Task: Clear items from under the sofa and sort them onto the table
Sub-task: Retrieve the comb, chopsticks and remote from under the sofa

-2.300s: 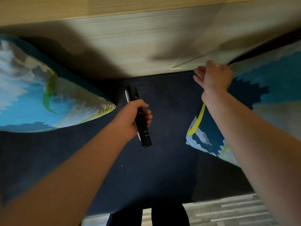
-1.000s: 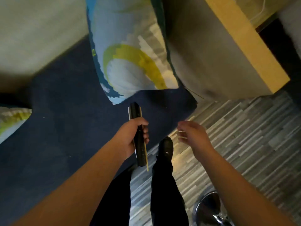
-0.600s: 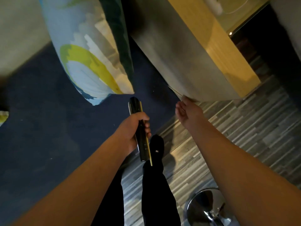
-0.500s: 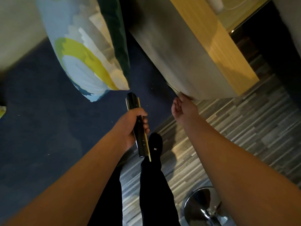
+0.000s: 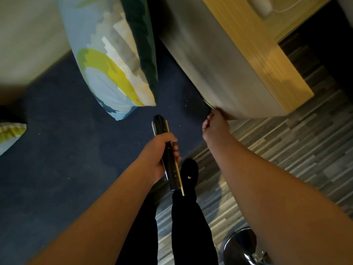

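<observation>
Navy sofa seat point(image 5: 57, 169) fills the left of the view; a patterned cushion point(image 5: 114, 60) leans on it against the armrest point(image 5: 219, 60), whose top is pale wood. Grey plank floor point(image 5: 296, 140) to the right, with a chrome stool base point(image 5: 240, 243) at the bottom edge. The person's legs in dark trousers point(image 5: 191, 217) stand between sofa and stool.

Left hand point(image 5: 158, 155): fingers wrapped round a black remote control point(image 5: 168, 155) with a thin wooden stick point(image 5: 174, 159) clamped alongside it. Both are held in the air over the sofa's front edge. Their long axes run together, near end toward the person, far end pointing away toward the cushion, tilted slightly left at the top.

Right hand point(image 5: 214, 129): at the lower front corner of the armrest, fingers curled, tips touching the edge. A thin pale sliver point(image 5: 208, 104) shows there; whether it is pinched I cannot tell.

Step in hand, by my reading: still collecting, sorting not begun. No table is identifiable in view. Next move likely calls for drawing out whatever is lodged at that corner, then carrying everything to the table with the left-hand bundle kept from slipping.
</observation>
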